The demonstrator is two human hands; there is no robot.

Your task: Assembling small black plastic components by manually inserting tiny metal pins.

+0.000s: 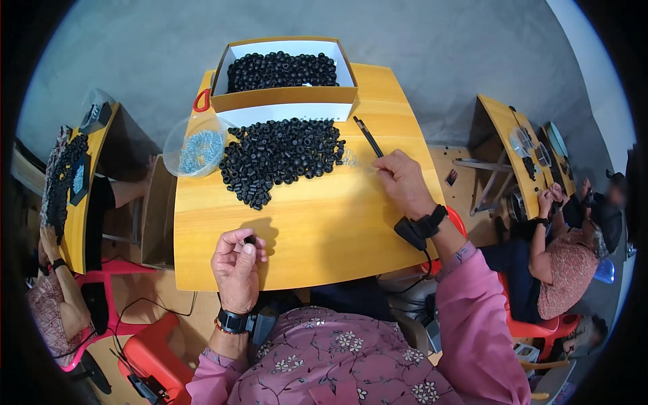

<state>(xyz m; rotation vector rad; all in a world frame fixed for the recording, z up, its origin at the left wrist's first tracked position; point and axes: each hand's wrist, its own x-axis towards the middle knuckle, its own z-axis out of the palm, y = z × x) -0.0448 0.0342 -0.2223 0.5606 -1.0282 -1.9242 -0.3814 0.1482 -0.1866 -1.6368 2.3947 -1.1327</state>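
Head view: the left hand hovers over the near edge of the yellow table, palm turned up, with thumb and fingertips pinched together on a small black piece. The right hand is over the right part of the table, its thumb and index finger drawn close together beside the lower end of a slim black tool — whether the fingers grip that tool, or something tiny, I cannot tell.

Left of the right hand's fingertips, a few small silvery bits lie scattered on the wood, at the right edge of a broad heap of black pieces. The heap spreads over the middle of the table, narrowing to a point at its near side. Just behind it sits an open box, brown outside and white inside, with more black pieces in it. Against the heap's left side, a clear plastic tub leans, holding many shiny pale-blue bits. A red loop shows by the box's left corner.

On the left, a co-worker's hand is at another table strewn with dark pieces. To the right, a seated co-worker in a patterned top has both hands raised beside a further table — what they hold is too small to tell.
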